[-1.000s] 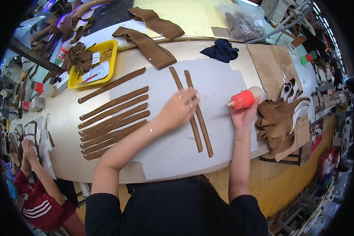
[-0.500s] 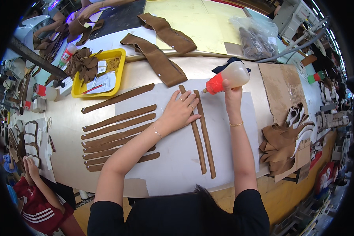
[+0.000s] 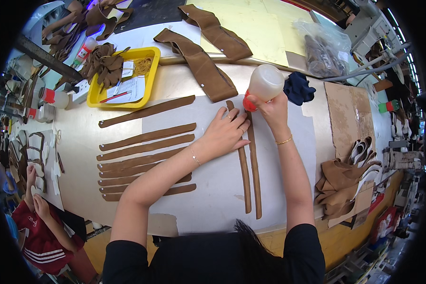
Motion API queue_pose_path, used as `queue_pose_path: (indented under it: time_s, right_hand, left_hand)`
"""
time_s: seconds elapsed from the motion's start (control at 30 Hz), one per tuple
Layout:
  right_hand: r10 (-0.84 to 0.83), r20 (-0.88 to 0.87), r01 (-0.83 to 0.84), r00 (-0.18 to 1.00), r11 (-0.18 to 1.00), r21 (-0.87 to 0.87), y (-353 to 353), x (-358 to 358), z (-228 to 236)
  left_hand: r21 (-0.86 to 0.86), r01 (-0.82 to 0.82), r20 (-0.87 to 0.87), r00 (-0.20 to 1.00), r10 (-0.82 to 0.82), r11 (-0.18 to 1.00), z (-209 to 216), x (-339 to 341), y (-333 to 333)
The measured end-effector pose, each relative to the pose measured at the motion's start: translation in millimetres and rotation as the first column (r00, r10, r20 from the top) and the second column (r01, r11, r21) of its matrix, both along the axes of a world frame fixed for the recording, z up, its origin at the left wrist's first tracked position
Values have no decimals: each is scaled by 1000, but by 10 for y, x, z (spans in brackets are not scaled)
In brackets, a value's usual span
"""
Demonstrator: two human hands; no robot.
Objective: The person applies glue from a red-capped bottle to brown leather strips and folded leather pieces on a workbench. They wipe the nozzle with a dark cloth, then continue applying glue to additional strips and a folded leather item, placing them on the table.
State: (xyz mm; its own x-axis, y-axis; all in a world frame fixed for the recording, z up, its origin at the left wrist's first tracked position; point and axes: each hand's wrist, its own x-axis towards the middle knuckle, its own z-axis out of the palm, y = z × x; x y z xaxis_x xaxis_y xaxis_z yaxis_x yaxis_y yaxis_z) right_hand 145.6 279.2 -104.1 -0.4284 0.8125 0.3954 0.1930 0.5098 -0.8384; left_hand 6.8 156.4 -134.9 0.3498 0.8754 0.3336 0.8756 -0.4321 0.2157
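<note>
Two long, narrow brown strips, the left one (image 3: 244, 175) and the right one (image 3: 254, 170), lie almost side by side on white paper (image 3: 213, 203). My left hand (image 3: 225, 131) lies flat across their upper parts, its fingers stretched out and slightly spread. Gripped in my right hand (image 3: 275, 112) is a cloudy squeeze bottle (image 3: 266, 81) with a red lower part. It is tipped over, base up, above the top end of the right strip. The bottle's nozzle tip is hidden. Left of my left forearm, several similar strips (image 3: 146, 142) lie in a row, some partly covered by the arm.
A yellow tray (image 3: 155, 71) holds papers, a red pen and rubber bands. Wide brown pieces (image 3: 203, 68) lie beyond my hands. At right are dark blue cloth (image 3: 298, 88), cardboard (image 3: 341, 113) and a pile of brown pieces (image 3: 338, 187). A co-worker in red (image 3: 42, 236) is at lower left.
My right hand has brought the bottle left and turned it more steeply nose-down over the right strip. The left hand stays on the strips. The whole view has shifted slightly.
</note>
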Motion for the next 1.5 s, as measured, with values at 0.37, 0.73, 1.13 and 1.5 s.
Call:
queue_pose_path:
  time_s: [0.37, 0.73, 1.13, 1.5]
  right_hand:
    - [-49, 74, 47, 996, 999, 24, 26, 128, 3]
    - [-44, 43, 43, 998, 999, 9, 0, 88, -32]
    - [-226, -55, 221, 973, 971, -93, 65, 150, -98]
    - [-192, -33, 188, 981, 978, -85, 72, 79, -102]
  left_hand:
    - [-2, 1, -3, 1000, -1, 1000, 9, -10, 1]
    - [-18, -11, -8, 1000, 11, 1000, -9, 10, 5]
    - [-14, 16, 24, 1000, -16, 1000, -36, -54, 48]
    - [-34, 21, 2, 1000, -21, 999, 6, -72, 20]
